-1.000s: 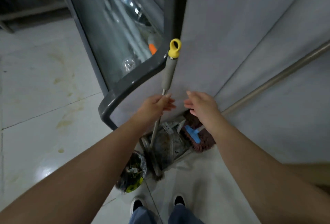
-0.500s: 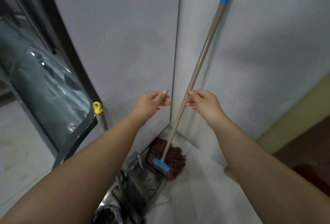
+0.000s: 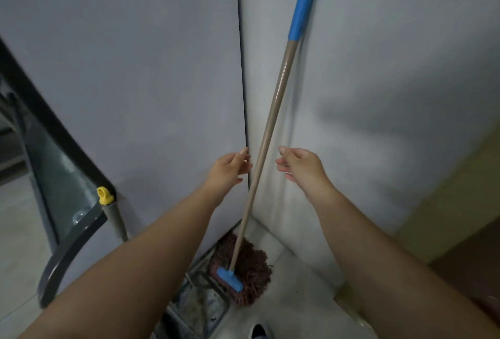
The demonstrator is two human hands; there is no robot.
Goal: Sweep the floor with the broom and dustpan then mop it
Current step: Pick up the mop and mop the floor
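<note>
Both hands have drawn apart from the mop pole (image 3: 266, 133); left hand (image 3: 228, 167) and right hand (image 3: 301, 167) hover loose, holding nothing. Mop leans in corner, dustpan (image 3: 198, 303) beside. Better grab yellow-capped handle (image 3: 112, 213) first, firmly mid-shaft.

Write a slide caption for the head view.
Both hands, left and right, open beside the mop handle leaning in the corner.

Glossy mop handle (image 3: 272, 122), shaggy yarn head (image 3: 247, 271)
</note>
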